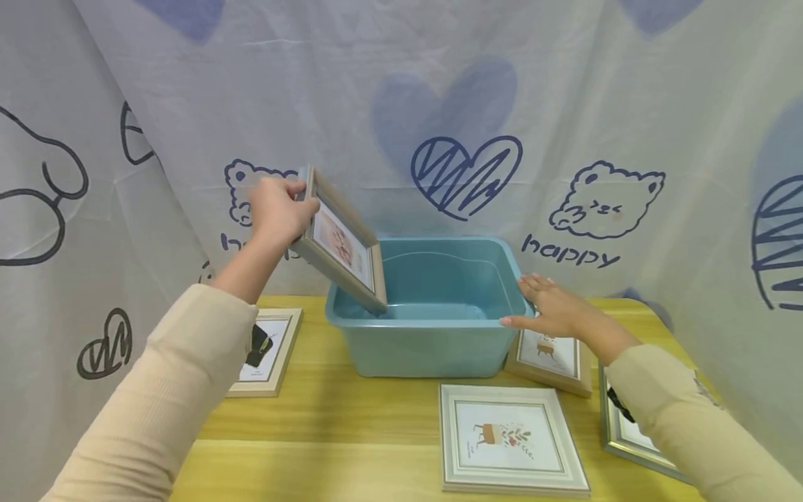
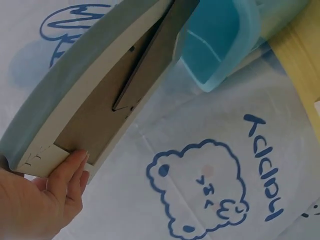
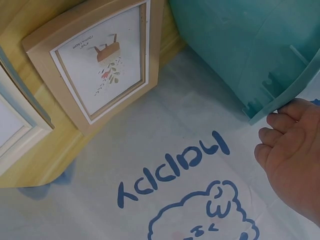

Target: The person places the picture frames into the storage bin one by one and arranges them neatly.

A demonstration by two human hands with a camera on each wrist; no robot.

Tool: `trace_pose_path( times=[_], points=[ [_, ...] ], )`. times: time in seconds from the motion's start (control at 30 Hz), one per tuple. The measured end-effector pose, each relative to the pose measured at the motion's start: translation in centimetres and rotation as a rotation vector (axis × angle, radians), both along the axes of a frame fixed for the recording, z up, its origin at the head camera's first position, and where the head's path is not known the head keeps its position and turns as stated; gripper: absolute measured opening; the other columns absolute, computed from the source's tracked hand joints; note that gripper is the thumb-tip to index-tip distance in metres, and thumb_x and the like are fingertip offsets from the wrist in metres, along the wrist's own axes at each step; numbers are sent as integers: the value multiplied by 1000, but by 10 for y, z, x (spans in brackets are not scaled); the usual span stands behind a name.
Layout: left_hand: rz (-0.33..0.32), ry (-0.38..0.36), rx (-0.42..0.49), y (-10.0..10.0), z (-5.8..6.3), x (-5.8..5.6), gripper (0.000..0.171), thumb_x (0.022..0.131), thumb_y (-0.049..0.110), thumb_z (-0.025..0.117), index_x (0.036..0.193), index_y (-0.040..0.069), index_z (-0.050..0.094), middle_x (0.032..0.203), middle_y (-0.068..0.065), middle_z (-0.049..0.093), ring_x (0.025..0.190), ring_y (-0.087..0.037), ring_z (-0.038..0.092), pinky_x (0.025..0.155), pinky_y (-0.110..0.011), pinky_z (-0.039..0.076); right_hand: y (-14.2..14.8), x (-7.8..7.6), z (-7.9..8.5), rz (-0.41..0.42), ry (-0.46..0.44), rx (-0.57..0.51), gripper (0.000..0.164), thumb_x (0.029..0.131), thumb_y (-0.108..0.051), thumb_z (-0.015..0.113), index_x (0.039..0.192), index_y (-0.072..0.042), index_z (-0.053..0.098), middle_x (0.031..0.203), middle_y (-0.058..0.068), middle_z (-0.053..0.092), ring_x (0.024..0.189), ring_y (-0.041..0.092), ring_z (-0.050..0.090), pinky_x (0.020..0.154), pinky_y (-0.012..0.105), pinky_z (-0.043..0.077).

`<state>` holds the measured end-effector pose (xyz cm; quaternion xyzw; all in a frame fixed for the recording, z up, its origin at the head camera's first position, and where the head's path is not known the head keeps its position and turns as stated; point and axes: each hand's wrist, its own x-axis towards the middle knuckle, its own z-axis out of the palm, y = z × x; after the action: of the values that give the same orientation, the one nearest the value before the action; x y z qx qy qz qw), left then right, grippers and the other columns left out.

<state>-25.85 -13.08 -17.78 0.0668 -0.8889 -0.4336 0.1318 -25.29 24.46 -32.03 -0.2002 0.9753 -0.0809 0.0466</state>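
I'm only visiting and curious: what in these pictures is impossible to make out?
- Tub: head view, part of its inside is hidden by the held frame.
- Held frame: left wrist view, its far end is cut off by the top edge.
- Leftmost frame: head view, partly hidden by the left sleeve.
- Gold-edged frame: head view, partly hidden by the right sleeve.
- White frame: head view, its print is too small.

Pale, heart-patterned curtain [image 1: 326,104] behind a yellow wood-grain table [image 1: 364,432].
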Motion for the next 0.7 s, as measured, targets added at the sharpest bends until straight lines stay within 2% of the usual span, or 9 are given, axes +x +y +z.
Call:
trace_pose_path(
  times=[0.23,0.4,0.7],
  points=[
    [-10,19,-39,8,-22,-9,43,90,10,54,132,4,48,139,-18,46,123,-31,51,95,-39,49,1,0,-1,1,4,-3,94,86,-62,48,142,10,25,149,28,18,138,48,13,112,59,15],
    [-32,24,-57,12,-39,-15,43,89,9,54,131,4,49,138,-18,46,119,-32,55,90,-37,52,1,2,0,0,4,-17,93,86,-61,49,141,10,26,149,28,20,138,47,14,112,59,15],
    [-55,-38,-30,16,-59,-21,45,89,8,54,134,5,46,141,-17,43,121,-31,53,91,-37,52,1,0,0,1,-2,-11,93,86,-62,48,141,10,26,149,28,21,138,47,14,113,58,15]
  ],
)
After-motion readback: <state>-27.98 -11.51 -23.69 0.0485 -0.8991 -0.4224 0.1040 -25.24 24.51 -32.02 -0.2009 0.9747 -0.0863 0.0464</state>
